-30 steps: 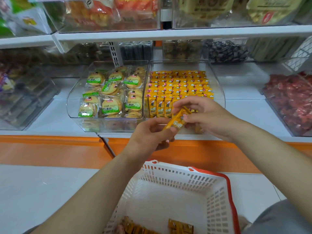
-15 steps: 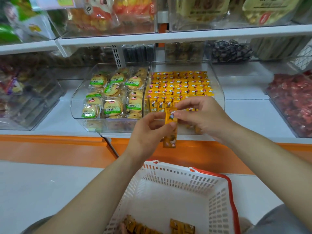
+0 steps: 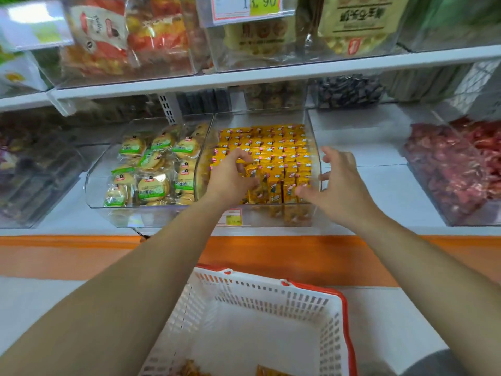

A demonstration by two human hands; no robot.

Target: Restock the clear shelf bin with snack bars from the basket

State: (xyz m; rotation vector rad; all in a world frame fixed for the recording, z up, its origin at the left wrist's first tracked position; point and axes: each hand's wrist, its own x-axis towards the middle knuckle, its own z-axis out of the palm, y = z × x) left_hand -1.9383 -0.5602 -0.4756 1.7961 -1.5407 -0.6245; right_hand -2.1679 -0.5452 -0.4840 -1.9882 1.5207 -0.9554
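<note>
since the snack bars (image 3: 273, 150) are small foil-wrapped sticks, expect each one to be light, fairly stiff along its length and slick on the wrapper. take it by the long sides near the middle, fingertips against thumb. the crimped ends would likely bend or slip.

your left hand (image 3: 233, 180) has its fingers curled down and the thumb under, pinching one bar (image 3: 251, 169) at the front left of the clear bin (image 3: 315, 158), against the rows standing there. blur keeps me from judging how firm that pinch is. your right hand (image 3: 339, 185) is spread wide and holds nothing. its fingertips sit at the bin's front right corner, touching or nearly touching the bars there; i cannot tell which.

the bars are yellow-orange with a red-and-white mark near the top, packed upright in tight rows that fill most of the bin. a few more lie in the bottom of the white, red-rimmed basket (image 3: 336, 316) below your arms.
</note>
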